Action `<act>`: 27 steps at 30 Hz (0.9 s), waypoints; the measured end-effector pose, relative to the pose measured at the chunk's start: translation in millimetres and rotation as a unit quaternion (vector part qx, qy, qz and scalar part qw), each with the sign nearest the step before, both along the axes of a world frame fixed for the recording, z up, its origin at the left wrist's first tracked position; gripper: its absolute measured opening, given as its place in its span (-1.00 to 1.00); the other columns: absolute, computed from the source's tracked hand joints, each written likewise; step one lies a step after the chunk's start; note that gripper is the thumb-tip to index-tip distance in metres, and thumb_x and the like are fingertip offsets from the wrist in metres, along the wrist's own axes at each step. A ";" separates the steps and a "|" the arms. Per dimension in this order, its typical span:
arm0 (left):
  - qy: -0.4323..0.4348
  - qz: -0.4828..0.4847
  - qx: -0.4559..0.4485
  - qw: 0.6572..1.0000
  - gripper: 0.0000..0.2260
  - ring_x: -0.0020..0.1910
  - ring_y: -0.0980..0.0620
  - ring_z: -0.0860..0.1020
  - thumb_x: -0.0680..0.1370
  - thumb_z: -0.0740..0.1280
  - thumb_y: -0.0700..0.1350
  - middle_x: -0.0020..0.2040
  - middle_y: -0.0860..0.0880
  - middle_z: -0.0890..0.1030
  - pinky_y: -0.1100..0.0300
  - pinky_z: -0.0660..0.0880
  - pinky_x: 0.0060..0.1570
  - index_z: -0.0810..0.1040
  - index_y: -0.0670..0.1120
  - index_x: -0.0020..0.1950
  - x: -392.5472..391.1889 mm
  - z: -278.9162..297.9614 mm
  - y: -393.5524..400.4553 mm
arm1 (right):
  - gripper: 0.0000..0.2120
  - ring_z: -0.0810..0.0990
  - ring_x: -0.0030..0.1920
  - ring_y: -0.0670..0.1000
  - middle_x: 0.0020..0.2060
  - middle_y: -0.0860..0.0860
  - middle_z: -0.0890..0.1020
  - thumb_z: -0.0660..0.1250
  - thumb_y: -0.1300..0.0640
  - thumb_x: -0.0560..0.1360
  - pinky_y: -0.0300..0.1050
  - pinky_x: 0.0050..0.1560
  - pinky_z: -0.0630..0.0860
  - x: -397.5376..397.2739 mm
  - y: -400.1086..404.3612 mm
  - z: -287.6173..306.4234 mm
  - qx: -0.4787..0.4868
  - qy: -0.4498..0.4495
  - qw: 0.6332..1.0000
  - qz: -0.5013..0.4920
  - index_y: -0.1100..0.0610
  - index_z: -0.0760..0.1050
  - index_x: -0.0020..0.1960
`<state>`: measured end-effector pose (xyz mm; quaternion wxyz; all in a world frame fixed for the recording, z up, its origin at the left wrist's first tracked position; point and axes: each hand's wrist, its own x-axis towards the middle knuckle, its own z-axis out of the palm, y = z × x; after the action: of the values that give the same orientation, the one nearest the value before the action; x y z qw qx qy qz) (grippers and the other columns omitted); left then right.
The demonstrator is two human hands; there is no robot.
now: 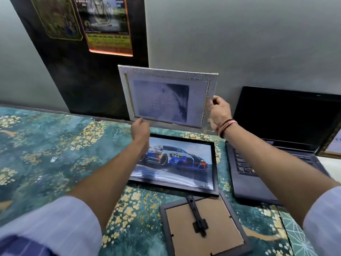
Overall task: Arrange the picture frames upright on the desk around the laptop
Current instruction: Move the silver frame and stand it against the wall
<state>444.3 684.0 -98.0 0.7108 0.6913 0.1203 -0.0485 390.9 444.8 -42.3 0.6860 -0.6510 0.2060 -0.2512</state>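
Note:
A white textured picture frame [167, 97] with a grey print is held upright against the back wall, left of the open black laptop [276, 150]. My left hand [141, 129] grips its bottom edge and my right hand [218, 112] grips its right edge. A black frame with a car picture [177, 163] lies flat on the desk below it. Nearer to me a small frame [201, 226] lies face down, its cardboard back and stand showing. A gold-edged frame [332, 145] stands at the far right, partly cut off.
The desk [46, 154] has a teal cover with yellow flowers. A dark wall panel [83, 80] with posters [108, 24] rises behind the left part. A patterned teal sheet [295, 235] lies at the front right.

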 end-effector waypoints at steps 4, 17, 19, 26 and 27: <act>0.027 0.040 -0.071 0.996 -0.76 -0.19 -0.02 0.38 0.69 0.30 -0.18 -0.27 -0.01 0.35 0.27 0.38 -0.34 0.38 -0.06 -0.17 -62.8 -0.5 -10.9 | -0.71 0.52 -0.43 -0.17 -0.38 -0.13 0.61 0.18 0.35 0.65 -0.16 -0.39 0.50 -44.3 9.9 22.8 0.084 -0.044 0.995 0.016 0.09 0.52 -0.16; -0.108 -0.093 -0.264 0.954 -0.78 -0.07 -0.07 0.70 0.66 0.20 -0.32 -0.09 -0.06 0.76 0.13 0.47 0.18 0.60 -0.15 0.18 -237.6 66.8 -43.4 | -0.78 0.66 -0.14 0.13 -0.22 -0.03 0.73 0.16 0.31 0.67 0.39 -0.12 0.63 -302.2 -16.0 13.8 0.256 -0.038 0.962 0.090 0.06 0.49 0.00; -0.014 -0.092 -0.349 0.932 -0.78 -0.15 0.04 0.66 0.67 0.24 -0.35 -0.07 -0.05 0.72 0.12 0.54 -0.02 0.54 -0.12 0.24 -258.8 80.3 -70.2 | -0.79 0.71 -0.17 0.07 -0.16 -0.03 0.74 0.16 0.32 0.67 0.26 -0.19 0.69 -336.3 -38.3 13.4 0.270 -0.024 0.960 0.076 0.09 0.52 0.06; -0.023 -0.096 -0.243 0.965 -0.73 -0.45 0.15 0.51 0.64 0.15 -0.46 -0.38 0.02 0.60 0.23 0.44 -0.36 0.54 -0.15 -0.04 -320.5 109.3 -176.2 | -0.48 0.56 0.06 0.17 0.09 0.23 0.59 0.40 0.27 0.56 0.07 0.00 0.53 -424.7 -168.0 20.7 0.164 0.011 0.982 -0.098 0.06 0.30 0.43; -0.024 -0.111 -0.239 0.964 -0.73 -0.46 0.15 0.52 0.64 0.15 -0.46 -0.39 0.02 0.61 0.27 0.47 -0.40 0.54 -0.16 -0.02 -329.0 111.1 -192.0 | -0.44 0.55 0.17 0.19 0.23 0.25 0.55 0.44 0.18 0.54 0.07 0.03 0.50 -435.8 -189.5 20.5 0.096 0.040 0.988 -0.113 0.04 0.31 0.46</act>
<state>115.2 492.0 13.2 0.8481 0.5115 0.0113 -0.1378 -44.9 255.4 -21.8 0.7036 -0.5644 0.3287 -0.2797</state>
